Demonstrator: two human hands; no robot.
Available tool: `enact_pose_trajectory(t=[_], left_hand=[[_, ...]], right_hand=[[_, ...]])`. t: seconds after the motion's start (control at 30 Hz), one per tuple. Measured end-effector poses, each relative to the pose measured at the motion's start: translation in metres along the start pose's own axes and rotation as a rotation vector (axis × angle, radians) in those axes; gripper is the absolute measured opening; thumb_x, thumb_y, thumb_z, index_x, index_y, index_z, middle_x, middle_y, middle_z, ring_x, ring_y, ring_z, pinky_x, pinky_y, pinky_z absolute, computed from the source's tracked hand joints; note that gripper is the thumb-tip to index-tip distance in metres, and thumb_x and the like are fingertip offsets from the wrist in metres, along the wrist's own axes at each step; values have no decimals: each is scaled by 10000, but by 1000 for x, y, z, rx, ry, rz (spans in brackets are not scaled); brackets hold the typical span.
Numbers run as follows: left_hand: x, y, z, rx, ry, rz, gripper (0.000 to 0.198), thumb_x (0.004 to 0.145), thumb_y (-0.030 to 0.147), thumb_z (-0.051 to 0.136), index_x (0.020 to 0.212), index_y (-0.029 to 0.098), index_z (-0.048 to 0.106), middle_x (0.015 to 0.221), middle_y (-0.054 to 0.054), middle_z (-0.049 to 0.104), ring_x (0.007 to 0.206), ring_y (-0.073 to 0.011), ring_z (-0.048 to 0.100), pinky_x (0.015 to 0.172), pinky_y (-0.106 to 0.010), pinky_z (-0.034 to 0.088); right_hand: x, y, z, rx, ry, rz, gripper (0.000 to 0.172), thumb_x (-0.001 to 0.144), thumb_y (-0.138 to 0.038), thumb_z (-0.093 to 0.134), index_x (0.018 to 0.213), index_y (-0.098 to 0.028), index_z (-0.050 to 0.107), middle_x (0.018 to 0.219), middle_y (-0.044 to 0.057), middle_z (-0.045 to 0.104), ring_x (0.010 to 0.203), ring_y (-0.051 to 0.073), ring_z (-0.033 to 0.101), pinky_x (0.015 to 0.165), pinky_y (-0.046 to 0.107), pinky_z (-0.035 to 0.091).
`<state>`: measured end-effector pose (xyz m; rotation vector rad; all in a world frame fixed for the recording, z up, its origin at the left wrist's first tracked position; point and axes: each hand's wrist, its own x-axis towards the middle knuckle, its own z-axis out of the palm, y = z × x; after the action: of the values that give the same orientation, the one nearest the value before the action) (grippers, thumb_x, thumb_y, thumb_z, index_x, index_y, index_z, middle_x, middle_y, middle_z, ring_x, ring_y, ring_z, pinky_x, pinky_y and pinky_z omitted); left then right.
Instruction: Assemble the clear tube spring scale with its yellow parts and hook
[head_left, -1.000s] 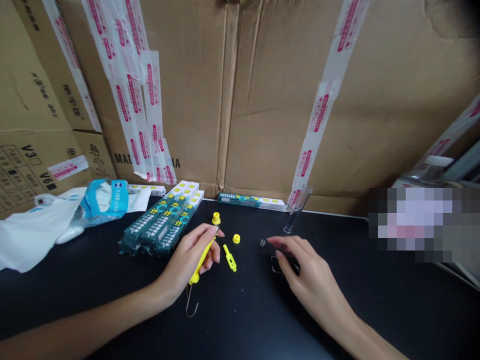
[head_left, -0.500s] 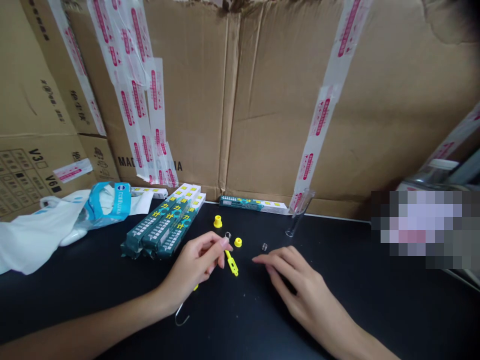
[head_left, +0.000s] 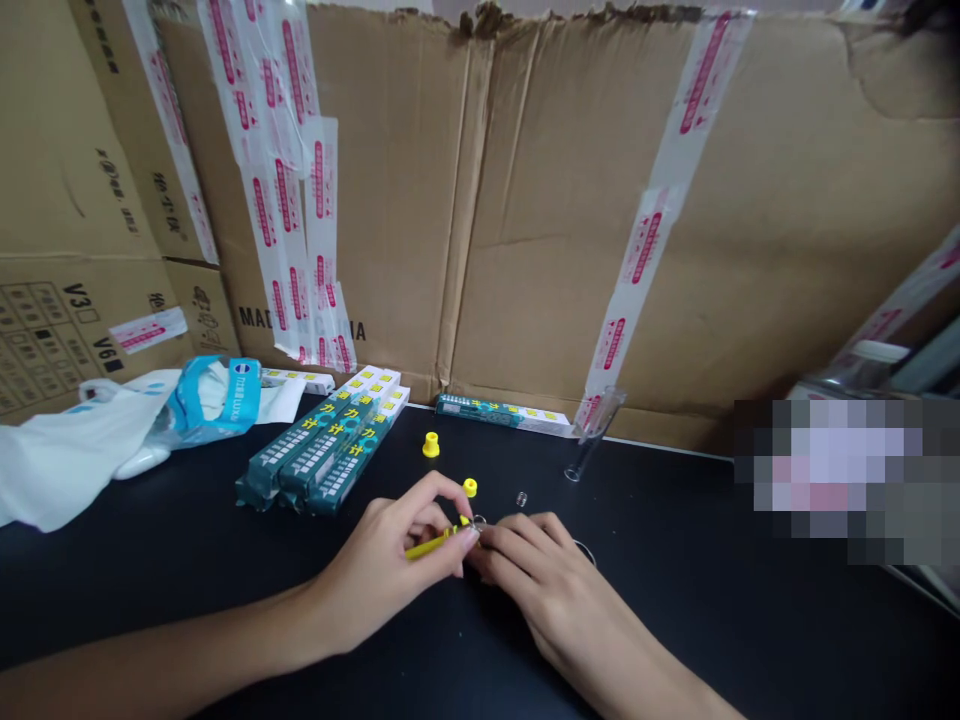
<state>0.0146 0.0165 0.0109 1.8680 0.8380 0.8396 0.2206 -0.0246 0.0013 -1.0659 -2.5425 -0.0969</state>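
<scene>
My left hand (head_left: 412,545) pinches a slim yellow plastic strip (head_left: 426,547) and a small metal ring (head_left: 478,521) between thumb and forefinger. My right hand (head_left: 536,565) meets it at the fingertips, its fingers closed; a curved wire hook (head_left: 586,552) sticks out beyond them. What the right fingertips grip is mostly hidden. Just behind the hands, a yellow cap (head_left: 470,487) rests on the black table (head_left: 450,660). A second yellow cap (head_left: 430,445) stands farther back. To the right of these lies a small coil spring (head_left: 522,498).
Several green-and-white boxes (head_left: 322,440) lie at the left, and another box (head_left: 502,412) lies along the cardboard wall (head_left: 555,230). A clear tube (head_left: 595,435) leans there. At the far left is a white-and-blue plastic packet (head_left: 217,400). A blurred patch covers things at the right.
Both hands have come together, the right moving left to the left hand's fingertips. The yellow strip now points left, and the hook has gone from below the left hand to behind the right.
</scene>
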Motion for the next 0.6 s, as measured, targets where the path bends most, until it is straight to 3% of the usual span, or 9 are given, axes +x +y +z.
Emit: enact_pose_trajectory(t=[0.1, 0.2, 0.27, 0.4, 0.47, 0.6], left_hand=[[-2, -1, 1, 7, -13, 41, 120, 954, 324, 579, 979, 208, 554, 642, 50, 642, 591, -125, 632, 586, -211, 451], [-4, -2, 0, 6, -49, 55, 136, 919, 307, 635, 980, 203, 571, 645, 61, 639, 577, -118, 651, 578, -198, 469], [-5, -2, 0, 30, -78, 60, 139, 915, 309, 649, 974, 202, 584, 682, 52, 666, 601, -120, 677, 588, -194, 486], [-7, -2, 0, 213, -59, 129, 90, 975, 302, 579, 982, 213, 575, 698, 55, 701, 634, -125, 689, 651, -212, 504], [-8, -3, 2, 354, -28, 209, 75, 1000, 290, 540, 994, 218, 561, 761, 41, 714, 670, -142, 694, 657, -236, 501], [-12, -5, 7, 650, 25, 420, 159, 1034, 174, 392, 999, 221, 539, 884, 1, 694, 735, -187, 672, 694, -313, 491]], right_hand=[[-5, -1, -1, 85, 100, 28, 186, 1013, -140, 455, 1019, -187, 635, 1031, 89, 712, 850, 237, 615, 736, 388, 508], [-8, -4, 1, 280, 236, 107, 204, 1036, -223, 438, 915, -202, 601, 930, 64, 695, 835, 215, 624, 753, 357, 507], [-9, -6, 3, 512, 311, 261, 236, 1055, -279, 390, 923, -216, 576, 870, 42, 689, 782, 184, 653, 722, 311, 516], [-11, -12, 8, 992, 289, 614, 299, 1050, -445, 347, 928, -235, 520, 709, -26, 639, 426, 101, 565, 430, 216, 432], [-12, -13, 7, 1011, 265, 643, 302, 1036, -472, 377, 957, -236, 548, 664, -48, 588, 406, 91, 514, 413, 209, 393], [-14, -16, 0, 727, 287, 533, 254, 1045, -370, 386, 1071, -264, 615, 795, -11, 632, 719, 144, 621, 683, 244, 493]])
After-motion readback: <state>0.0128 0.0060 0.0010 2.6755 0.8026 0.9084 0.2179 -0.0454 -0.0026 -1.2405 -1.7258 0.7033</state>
